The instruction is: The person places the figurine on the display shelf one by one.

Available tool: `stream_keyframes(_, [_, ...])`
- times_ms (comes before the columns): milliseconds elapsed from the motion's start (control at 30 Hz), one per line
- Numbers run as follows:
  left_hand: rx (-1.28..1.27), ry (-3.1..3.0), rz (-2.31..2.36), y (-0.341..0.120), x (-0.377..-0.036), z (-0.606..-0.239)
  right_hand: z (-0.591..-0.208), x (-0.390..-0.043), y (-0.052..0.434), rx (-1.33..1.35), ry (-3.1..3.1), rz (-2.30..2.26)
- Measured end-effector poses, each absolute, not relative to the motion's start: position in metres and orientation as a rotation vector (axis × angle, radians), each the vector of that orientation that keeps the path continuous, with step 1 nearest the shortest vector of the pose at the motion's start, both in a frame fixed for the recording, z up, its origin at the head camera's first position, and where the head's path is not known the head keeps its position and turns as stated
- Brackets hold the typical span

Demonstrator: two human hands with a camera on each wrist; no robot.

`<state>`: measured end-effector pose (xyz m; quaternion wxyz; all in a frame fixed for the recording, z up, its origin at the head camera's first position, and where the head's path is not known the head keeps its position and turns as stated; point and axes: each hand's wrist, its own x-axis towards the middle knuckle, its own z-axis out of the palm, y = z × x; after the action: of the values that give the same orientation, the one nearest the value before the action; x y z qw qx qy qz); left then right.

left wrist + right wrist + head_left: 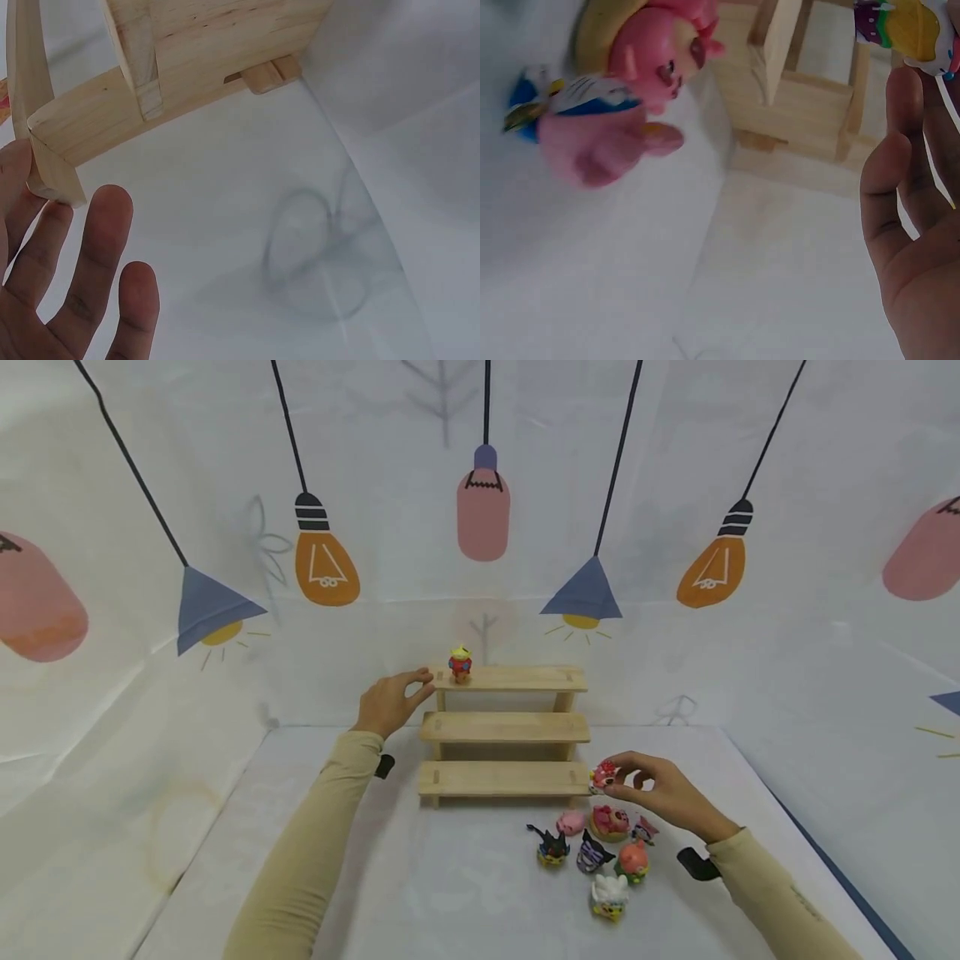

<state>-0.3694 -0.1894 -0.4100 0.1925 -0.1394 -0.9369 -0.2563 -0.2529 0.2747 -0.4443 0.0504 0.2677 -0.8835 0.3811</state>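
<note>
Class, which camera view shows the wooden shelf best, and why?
The head view: it shows the wooden shelf nearly whole, from the front, all three levels visible. Each wrist view shows only part of it, cropped.

White table: light seems to come from above; faint, soft-edged shadows of the beige-sleeved arms lie inside its left and right edges.
White cloth backdrop: diffuse, slightly dim light, with a small pale glint beyond the table's far right corner.
Three-tier pale wooden shelf: planks evenly lit on top, shade beneath them.
Pink printed lamps: outer ones lean and stretch with wide-angle distortion.
Left hand: dim in the left wrist view; the grey looped outline beyond is out of focus.
Pink rubbery figurine: soft, blurred in the right wrist view.
Right hand: shaded there.
</note>
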Motion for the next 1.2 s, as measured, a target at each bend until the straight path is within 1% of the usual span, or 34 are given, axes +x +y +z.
stream_keyframes(300, [-0.384, -2.64, -0.725, -0.188, -0.368, -0.404, -0.426, -0.299, 0.229, 0.987, -2.658, 1.154])
stream_keyframes(533, [-0.389, -2.642, -0.734, -0.189, -0.367, -0.4, -0.4, -0.333, 0.198, 1.073, -2.65, 1.085])
stream_keyframes(833, [-0.382, -2.644, -0.738, -0.189, -0.368, -0.402, -0.373, -0.366, 0.171, 1.042, -2.682, 1.101])
stream_keyframes(1200, [-0.373, -2.649, -0.749, -0.189, -0.366, -0.406, -0.359, -0.383, 0.148, 0.931, -2.691, 1.148])
